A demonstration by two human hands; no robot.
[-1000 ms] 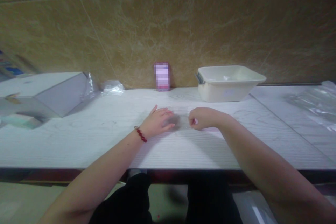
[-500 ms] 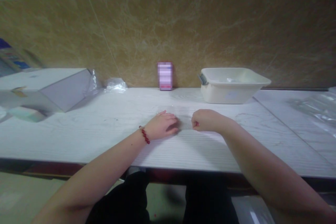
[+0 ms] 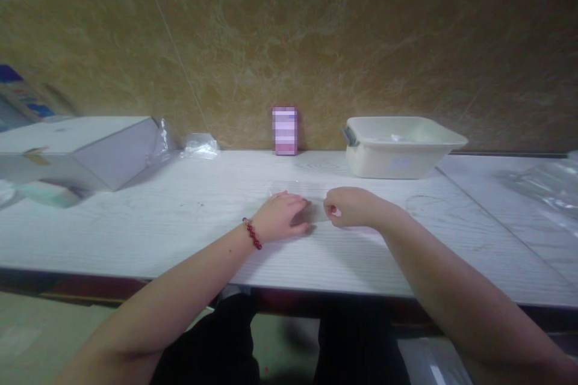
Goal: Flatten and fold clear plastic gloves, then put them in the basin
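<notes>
A thin, clear plastic bag [image 3: 318, 213] lies on the white wood-grain table [image 3: 316, 252]; its outline is faint against the surface. On its left part rests my left hand [image 3: 283, 216], palm down with the fingers spread and a red bead bracelet at the wrist. My right hand [image 3: 350, 207] is curled closed at the bag's right end, the fingers pinched on its edge. A short gap separates the two hands, and the plastic shows between them. What lies under the left palm is hidden.
Behind the hands a phone [image 3: 284, 131] leans against the tiled wall. A cream plastic tub [image 3: 383, 160] stands back right. At left are a white box [image 3: 97, 156] and crumpled clear plastic [image 3: 200, 146]. More clear plastic [image 3: 551, 183] lies far right.
My right hand has shifted slightly left, closer to my left hand, still closed on the bag's edge. My left hand stays nearly in place.
</notes>
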